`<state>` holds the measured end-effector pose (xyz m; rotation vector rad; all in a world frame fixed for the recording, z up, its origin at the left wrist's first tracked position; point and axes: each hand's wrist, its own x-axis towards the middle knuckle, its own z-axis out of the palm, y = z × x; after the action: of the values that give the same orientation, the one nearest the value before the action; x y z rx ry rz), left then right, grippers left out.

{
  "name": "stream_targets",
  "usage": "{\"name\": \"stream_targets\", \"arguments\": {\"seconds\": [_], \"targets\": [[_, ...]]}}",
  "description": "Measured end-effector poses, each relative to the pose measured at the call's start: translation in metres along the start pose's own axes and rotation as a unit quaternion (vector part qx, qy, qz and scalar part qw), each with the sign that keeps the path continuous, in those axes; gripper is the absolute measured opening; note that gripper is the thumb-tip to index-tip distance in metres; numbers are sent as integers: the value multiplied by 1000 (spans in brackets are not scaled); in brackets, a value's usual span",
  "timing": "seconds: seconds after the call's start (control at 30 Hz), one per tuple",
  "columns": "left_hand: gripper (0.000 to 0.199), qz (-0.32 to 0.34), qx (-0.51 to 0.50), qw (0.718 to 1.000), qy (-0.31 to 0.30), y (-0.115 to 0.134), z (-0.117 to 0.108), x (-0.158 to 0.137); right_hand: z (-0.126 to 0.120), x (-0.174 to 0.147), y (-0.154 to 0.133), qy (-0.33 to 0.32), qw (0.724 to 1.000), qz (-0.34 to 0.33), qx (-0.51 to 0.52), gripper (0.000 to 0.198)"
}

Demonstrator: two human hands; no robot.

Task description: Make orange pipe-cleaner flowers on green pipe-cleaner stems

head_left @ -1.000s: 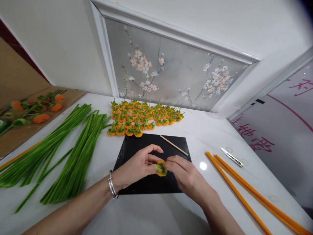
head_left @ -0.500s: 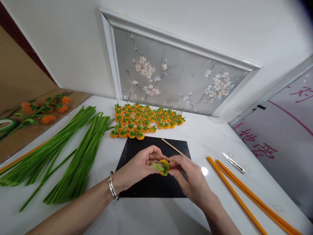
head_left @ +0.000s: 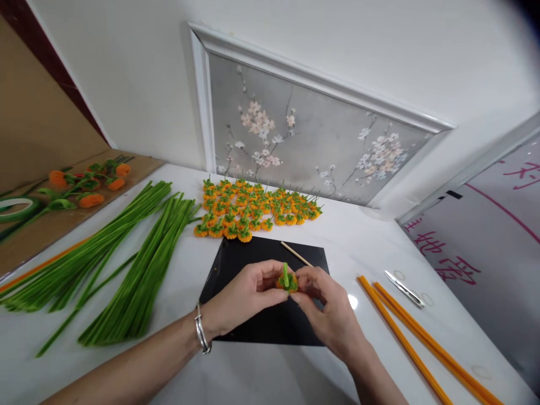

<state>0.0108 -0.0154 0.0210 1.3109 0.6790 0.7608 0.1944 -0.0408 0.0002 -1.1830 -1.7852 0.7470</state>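
Note:
Between my two hands is a small orange pipe-cleaner flower [head_left: 287, 282] with a green calyx and a short green stem pointing up. My left hand [head_left: 253, 292], with a silver bangle at the wrist, is closed on its left side. The fingertips of my right hand [head_left: 324, 301] pinch its right edge. Both hands are above a black mat [head_left: 270, 326] on the white table. A thin wooden stick [head_left: 296, 253] lies on the mat's far part, just beyond my right hand.
Rows of finished orange flowers [head_left: 253, 208] stand behind the mat. Green pipe cleaners [head_left: 139, 275] lie in bundles at left, beside cardboard holding flowers and green tape [head_left: 21, 209]. On the right are orange pipe cleaners [head_left: 422, 337] and thread snips [head_left: 404, 289]. A framed floral panel [head_left: 312, 129] backs the table.
The flower has turned in my fingers: its stem pointed left before and points up now. Both hands stay on it. The camera view has shifted slightly.

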Motion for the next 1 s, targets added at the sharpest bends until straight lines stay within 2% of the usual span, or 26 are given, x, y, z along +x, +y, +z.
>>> {"name": "stream_targets", "arguments": {"seconds": [0.2, 0.4, 0.5, 0.6, 0.67, 0.77, 0.87, 0.93, 1.0], "targets": [[24, 11, 89, 996, 26, -16, 3, 1, -8, 2, -2, -1, 1000, 23, 11, 12], [27, 10, 143, 989, 27, -22, 5, 1, 3, 3, -1, 1, 999, -10, -35, 12], [31, 16, 80, 997, 19, -19, 4, 1, 5, 3, 2, 13, 999, -13, -38, 13], [54, 3, -34, 999, 23, -16, 3, 2, 5, 2, 4, 44, 998, 30, 18, 10], [64, -8, -67, 997, 41, -15, 3, 2, 7, 1, 2, 59, 994, 62, 74, 12], [54, 6, -53, 996, 76, -15, 7, 2, 12, 0, -3, 71, 988, 77, 116, 15], [36, 37, -9, 994, 103, -17, 10, 2, 16, -1, -5, 88, 994, 39, 54, 13], [28, 59, 32, 991, 112, -18, 10, 1, 16, -3, -3, 104, 993, -34, -36, 11], [26, 73, 66, 988, 117, -19, 10, 1, 15, -4, 0, 116, 977, -122, -131, 14]]}}
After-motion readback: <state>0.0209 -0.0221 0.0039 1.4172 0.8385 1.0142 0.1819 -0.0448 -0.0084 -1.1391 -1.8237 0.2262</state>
